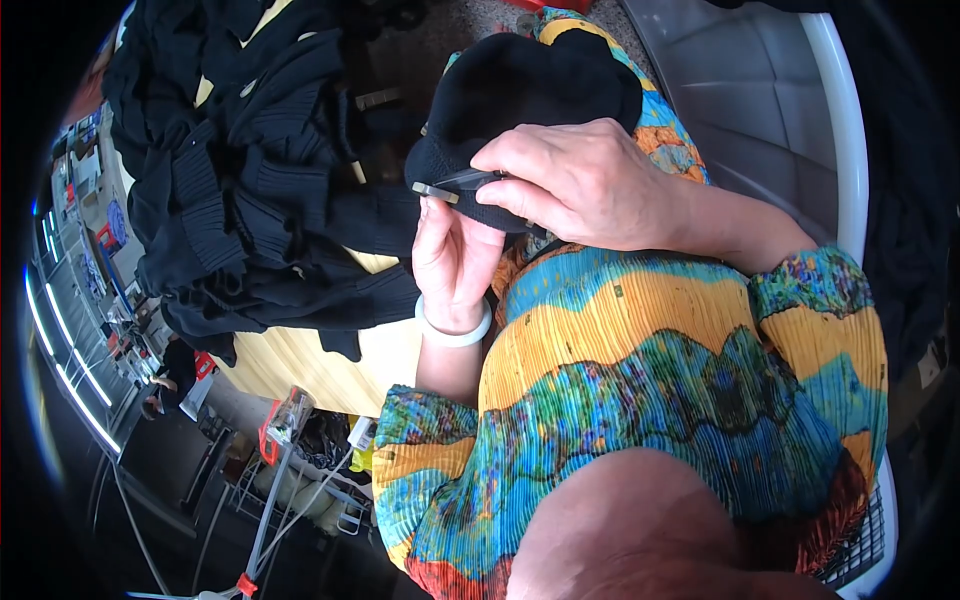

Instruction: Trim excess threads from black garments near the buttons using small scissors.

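A black knit garment lies bunched over my lap. My left hand, closed with its thumb and fingertips pinched, holds the near left edge of this garment from below. At the thumb tip a small pale strip, like a label, shows against the black knit. My right hand is closed around a pair of small dark thread snips. Their narrow blades point left and reach the strip beside my left thumb. The snips' handles are mostly hidden inside my right fingers, and I cannot tell whether the blades are apart.
A heap of black ribbed knit garments covers much of a pale wooden tabletop on my left. On my right stands a large grey plastic tub with a white rim. A metal-legged stand is at lower left.
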Motion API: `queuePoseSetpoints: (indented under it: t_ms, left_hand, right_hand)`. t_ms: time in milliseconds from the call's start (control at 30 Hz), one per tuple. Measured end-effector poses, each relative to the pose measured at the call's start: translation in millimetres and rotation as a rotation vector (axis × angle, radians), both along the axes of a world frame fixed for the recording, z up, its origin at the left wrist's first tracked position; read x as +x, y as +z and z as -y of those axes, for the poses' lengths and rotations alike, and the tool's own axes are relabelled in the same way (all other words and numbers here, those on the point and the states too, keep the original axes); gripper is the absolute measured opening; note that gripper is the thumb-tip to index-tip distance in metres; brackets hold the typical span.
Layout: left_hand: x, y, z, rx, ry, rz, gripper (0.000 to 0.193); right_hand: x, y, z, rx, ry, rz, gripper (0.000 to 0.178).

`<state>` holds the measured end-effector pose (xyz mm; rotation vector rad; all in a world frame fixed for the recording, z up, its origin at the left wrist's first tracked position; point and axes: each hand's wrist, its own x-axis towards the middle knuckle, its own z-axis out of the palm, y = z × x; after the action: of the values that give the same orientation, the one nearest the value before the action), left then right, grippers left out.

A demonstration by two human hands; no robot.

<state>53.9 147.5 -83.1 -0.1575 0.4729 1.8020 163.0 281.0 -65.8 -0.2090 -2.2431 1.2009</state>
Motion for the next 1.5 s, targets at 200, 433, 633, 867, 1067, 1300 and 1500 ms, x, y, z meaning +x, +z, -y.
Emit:
queuePoseSetpoints:
  t_ms: [200,433,633,867,1067,1300,1500]
  left_hand:
    - [-4,-3,0,0.169,-0.028,0.034,0.037]
    - [-4,3,0,0.076,0.003,0.016,0.030]
    - [-5,-6,5,0.076,-0.003,-0.019,0.030]
    - [-4,-6,4,0.133,0.003,0.009,0.036]
    - [-2,4,0,0.010,0.008,-0.017,0.043]
    - [-3,8,-1,0.057,-0.043,0.044,0.044]
    - [-5,0,3,0.039,-0.117,-0.013,0.039]
  right_hand:
    - [-3,3,-2,0.055,-0.023,-0.049,0.015]
    - [1,3,-1,-0.091,-0.008,0.025,0.021]
    - [1,4,1,-0.132,0.014,0.063,0.019]
    - [-1,2,0,-0.120,0.006,0.035,0.014]
    - [-4,2,-10,-0.218,-0.054,-0.010,0.016]
    - [-5,7,-17,-0.306,0.073,0.065,0.040]
    - [-14,2,-16,-0.372,0.222,0.001,0.020]
